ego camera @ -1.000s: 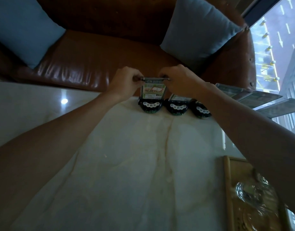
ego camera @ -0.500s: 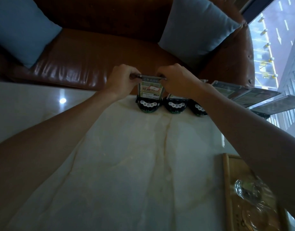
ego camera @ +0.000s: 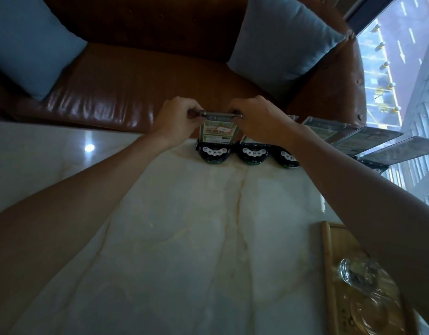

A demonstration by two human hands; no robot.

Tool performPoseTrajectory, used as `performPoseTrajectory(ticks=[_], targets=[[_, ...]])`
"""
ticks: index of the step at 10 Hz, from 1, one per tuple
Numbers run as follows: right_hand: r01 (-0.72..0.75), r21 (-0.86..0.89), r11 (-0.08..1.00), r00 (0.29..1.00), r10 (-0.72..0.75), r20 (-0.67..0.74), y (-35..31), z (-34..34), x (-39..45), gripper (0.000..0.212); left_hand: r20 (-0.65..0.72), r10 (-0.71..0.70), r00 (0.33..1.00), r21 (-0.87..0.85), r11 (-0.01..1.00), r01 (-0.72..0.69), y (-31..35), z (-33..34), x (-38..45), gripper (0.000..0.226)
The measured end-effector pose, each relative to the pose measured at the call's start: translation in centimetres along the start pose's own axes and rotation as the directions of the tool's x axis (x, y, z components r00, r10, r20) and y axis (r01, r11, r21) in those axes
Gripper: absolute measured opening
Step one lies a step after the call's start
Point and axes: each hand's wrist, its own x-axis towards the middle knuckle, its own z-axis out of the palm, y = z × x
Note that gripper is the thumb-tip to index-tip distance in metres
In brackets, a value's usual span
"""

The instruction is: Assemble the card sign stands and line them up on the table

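A printed card panel (ego camera: 218,130) stands upright in a black rounded base (ego camera: 213,153) at the far edge of the marble table (ego camera: 184,238). My left hand (ego camera: 177,117) pinches the panel's top left corner and my right hand (ego camera: 254,117) pinches its top right corner. Two more black bases (ego camera: 253,153) (ego camera: 286,158) sit in a row to the right, their panels mostly hidden behind my right wrist. Further right, several more panels (ego camera: 363,139) lean in line near the window.
A brown leather sofa (ego camera: 126,88) with two blue cushions (ego camera: 27,44) (ego camera: 283,42) runs along the table's far side. A wooden tray (ego camera: 329,274) with glassware (ego camera: 361,274) sits at the near right. A window (ego camera: 402,68) is at the right.
Both hands stay on the panel's top corners. The view has shifted slightly; the stands have not visibly moved.
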Motion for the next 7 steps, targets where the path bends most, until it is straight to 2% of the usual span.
performPoseTrajectory(ticks=[3,5,6,7], targets=[[-0.013,-0.047,0.999,1.000,0.012,-0.016,0.4,0.3,-0.1,0.021,-0.005,0.024,1.000,-0.011,1.000,-0.024,0.5,0.3,0.1,0.010],[-0.013,-0.045,0.999,1.000,0.013,-0.018,0.1,1.1,-0.1,0.025,-0.052,-0.025,0.998,-0.046,0.999,0.023,-0.3,0.6,0.1,0.009],[-0.022,-0.061,0.998,1.000,0.022,-0.012,0.5,1.3,-0.2,0.028,-0.018,-0.018,1.000,-0.060,0.998,0.017,-0.4,0.6,0.0,0.012],[-0.017,-0.078,0.997,0.994,0.008,-0.108,0.3,1.3,-1.1,0.040,0.056,-0.035,0.998,-0.041,0.998,0.038,0.0,0.5,-0.4,0.019]])
